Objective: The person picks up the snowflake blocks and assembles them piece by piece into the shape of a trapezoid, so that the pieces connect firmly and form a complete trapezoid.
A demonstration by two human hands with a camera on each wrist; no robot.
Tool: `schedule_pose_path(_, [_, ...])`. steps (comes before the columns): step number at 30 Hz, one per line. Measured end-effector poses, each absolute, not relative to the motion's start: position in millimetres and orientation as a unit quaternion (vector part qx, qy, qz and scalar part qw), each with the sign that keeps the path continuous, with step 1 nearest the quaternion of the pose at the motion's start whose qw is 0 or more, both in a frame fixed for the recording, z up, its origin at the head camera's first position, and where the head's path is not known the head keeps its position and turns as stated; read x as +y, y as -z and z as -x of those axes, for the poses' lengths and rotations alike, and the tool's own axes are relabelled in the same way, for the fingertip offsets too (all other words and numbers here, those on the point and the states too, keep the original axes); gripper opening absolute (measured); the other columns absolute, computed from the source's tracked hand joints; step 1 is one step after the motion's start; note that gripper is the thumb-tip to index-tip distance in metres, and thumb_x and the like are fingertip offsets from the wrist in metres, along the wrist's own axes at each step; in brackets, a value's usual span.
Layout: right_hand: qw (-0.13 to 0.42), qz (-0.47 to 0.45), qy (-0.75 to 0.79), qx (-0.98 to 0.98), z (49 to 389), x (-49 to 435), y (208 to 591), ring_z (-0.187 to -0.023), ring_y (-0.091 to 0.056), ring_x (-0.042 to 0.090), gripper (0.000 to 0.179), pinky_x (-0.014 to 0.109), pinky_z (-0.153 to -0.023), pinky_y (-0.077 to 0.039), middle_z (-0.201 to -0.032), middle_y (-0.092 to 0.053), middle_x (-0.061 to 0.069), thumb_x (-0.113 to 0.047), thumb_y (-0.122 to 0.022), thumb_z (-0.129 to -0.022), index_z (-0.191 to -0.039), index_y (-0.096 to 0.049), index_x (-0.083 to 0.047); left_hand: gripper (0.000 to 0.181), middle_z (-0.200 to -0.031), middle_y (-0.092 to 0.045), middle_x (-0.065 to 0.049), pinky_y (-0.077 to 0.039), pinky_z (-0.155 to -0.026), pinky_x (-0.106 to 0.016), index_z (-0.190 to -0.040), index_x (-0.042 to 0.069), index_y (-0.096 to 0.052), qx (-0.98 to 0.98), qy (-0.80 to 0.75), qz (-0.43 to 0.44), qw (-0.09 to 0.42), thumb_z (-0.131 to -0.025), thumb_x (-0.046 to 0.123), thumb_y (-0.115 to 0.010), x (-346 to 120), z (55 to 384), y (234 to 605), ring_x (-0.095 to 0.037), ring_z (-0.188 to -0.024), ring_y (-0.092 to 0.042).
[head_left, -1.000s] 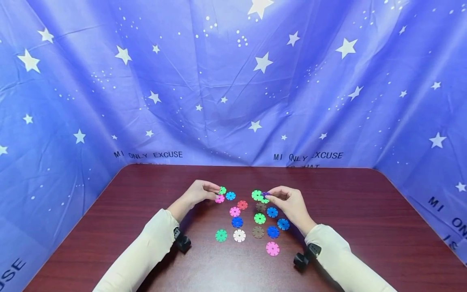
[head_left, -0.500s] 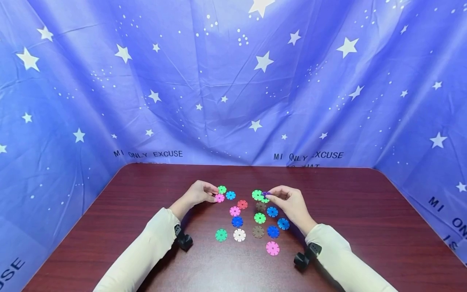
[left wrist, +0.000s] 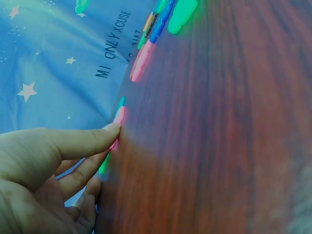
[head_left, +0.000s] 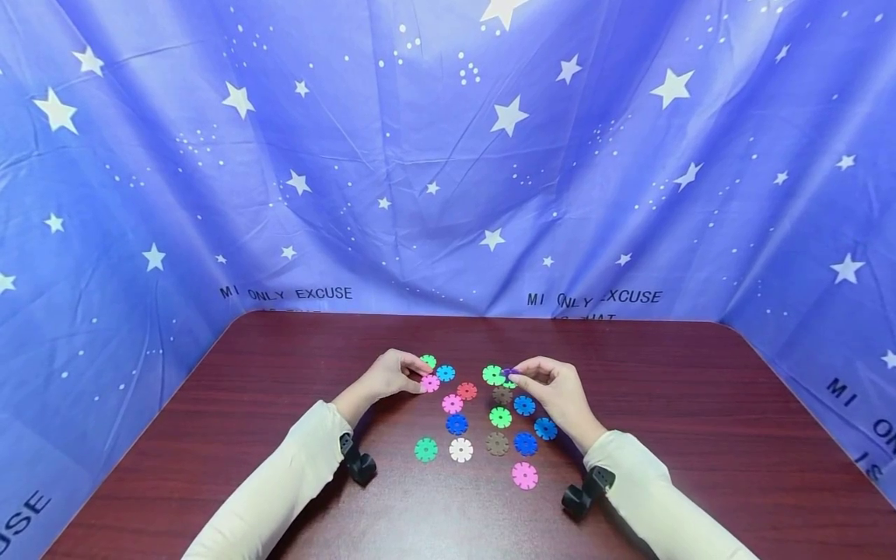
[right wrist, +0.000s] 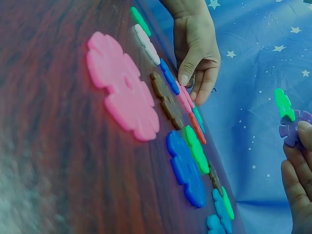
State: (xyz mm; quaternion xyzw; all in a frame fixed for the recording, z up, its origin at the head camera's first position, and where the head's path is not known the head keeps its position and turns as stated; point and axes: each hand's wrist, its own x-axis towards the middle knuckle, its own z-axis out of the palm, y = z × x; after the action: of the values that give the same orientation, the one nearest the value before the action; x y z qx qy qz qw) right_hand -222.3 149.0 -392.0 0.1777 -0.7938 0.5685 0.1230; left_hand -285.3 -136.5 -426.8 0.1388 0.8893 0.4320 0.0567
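Note:
My left hand [head_left: 393, 375] pinches a pink interlocking disc [head_left: 430, 383] at its edge, low over the table; in the left wrist view the thumb lies against this pink disc [left wrist: 121, 115]. A green disc [head_left: 428, 362] lies just behind those fingertips and a light blue disc [head_left: 446, 373] to their right. Raised above the table, my right hand [head_left: 556, 386] grips a purple interlocking disc [right wrist: 291, 131] between thumb and fingers. Joined to the purple one is a bright green disc [right wrist: 282, 101], sticking out from it at an angle.
Several notched discs lie flat between the hands, including a red disc [head_left: 467, 391], a white disc [head_left: 460, 449], a brown disc [head_left: 497, 444] and a large-looking pink disc [right wrist: 124, 87] nearest the front. The dark red table [head_left: 280, 354] ends at a starry blue curtain [head_left: 420, 155].
My left hand has shifted slightly right and toward me, and the pink disc in its fingers has moved with it. The right hand keeps its place with the purple and green discs.

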Motion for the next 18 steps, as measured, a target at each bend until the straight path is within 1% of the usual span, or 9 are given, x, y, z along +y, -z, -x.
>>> schedule_pose_path(3, [0.120,-0.174,-0.572,-0.793,222.0,148.4,391.8,-0.063,-0.059,0.001,0.010,0.018,-0.059,-0.050,-0.079,-0.069,0.022,0.001,-0.071,-0.080,-0.087,-0.068,0.008,0.029,-0.099,-0.071,-0.009,-0.051,-0.077,-0.030,-0.102,0.002,-0.072,0.888,-0.424,-0.162,0.077,-0.073,-0.004,-0.076,-137.3,284.5,425.9,-0.016,-0.088,-0.059])
schedule_pose_path(7, [0.117,-0.172,-0.573,-0.793,222.0,147.6,391.5,-0.063,-0.060,0.003,0.009,0.018,-0.059,-0.050,-0.080,-0.068,0.022,0.002,-0.070,-0.081,-0.087,-0.068,0.008,0.026,-0.096,-0.069,-0.008,-0.049,-0.074,-0.027,-0.102,0.002,-0.072,0.883,-0.417,-0.194,0.095,-0.076,-0.003,-0.074,-140.0,283.8,426.8,-0.015,-0.085,-0.056])
schedule_pose_path(10, [0.120,-0.173,-0.573,-0.792,222.6,147.3,391.8,-0.064,-0.061,0.008,0.009,0.018,-0.059,-0.050,-0.080,-0.068,0.022,0.002,-0.070,-0.081,-0.087,-0.068,0.008,0.023,-0.090,-0.066,-0.006,-0.046,-0.074,-0.027,-0.099,0.002,-0.071,0.880,-0.418,-0.208,0.089,-0.076,-0.002,-0.074,-141.6,283.5,428.4,-0.016,-0.082,-0.054])
schedule_pose_path(14, [0.124,-0.171,-0.581,-0.786,224.1,147.1,393.5,-0.064,-0.062,0.008,0.009,0.017,-0.061,-0.050,-0.080,-0.068,0.022,0.003,-0.071,-0.080,-0.088,-0.068,0.008,0.022,-0.085,-0.064,-0.006,-0.046,-0.074,-0.027,-0.094,0.001,-0.067,0.871,-0.441,-0.204,0.073,-0.075,-0.002,-0.076,-142.7,282.6,431.3,-0.017,-0.081,-0.054])
schedule_pose_path(16, [0.128,-0.171,-0.586,-0.782,225.5,147.0,395.5,-0.064,-0.062,0.008,0.010,0.016,-0.061,-0.050,-0.080,-0.068,0.022,0.003,-0.070,-0.080,-0.088,-0.068,0.008,0.022,-0.083,-0.065,-0.006,-0.047,-0.071,-0.026,-0.094,0.001,-0.066,0.864,-0.459,-0.196,0.070,-0.074,-0.003,-0.076,-142.8,282.0,432.4,-0.016,-0.079,-0.055])
schedule_pose_path(18, [0.130,-0.173,-0.593,-0.776,228.4,147.1,400.0,-0.065,-0.062,0.010,0.010,0.016,-0.061,-0.050,-0.081,-0.068,0.023,0.004,-0.070,-0.080,-0.088,-0.068,0.008,0.021,-0.080,-0.065,-0.006,-0.047,-0.066,-0.024,-0.093,0.000,-0.067,0.857,-0.476,-0.183,0.067,-0.074,-0.005,-0.075,-142.8,281.2,432.6,-0.015,-0.075,-0.054])
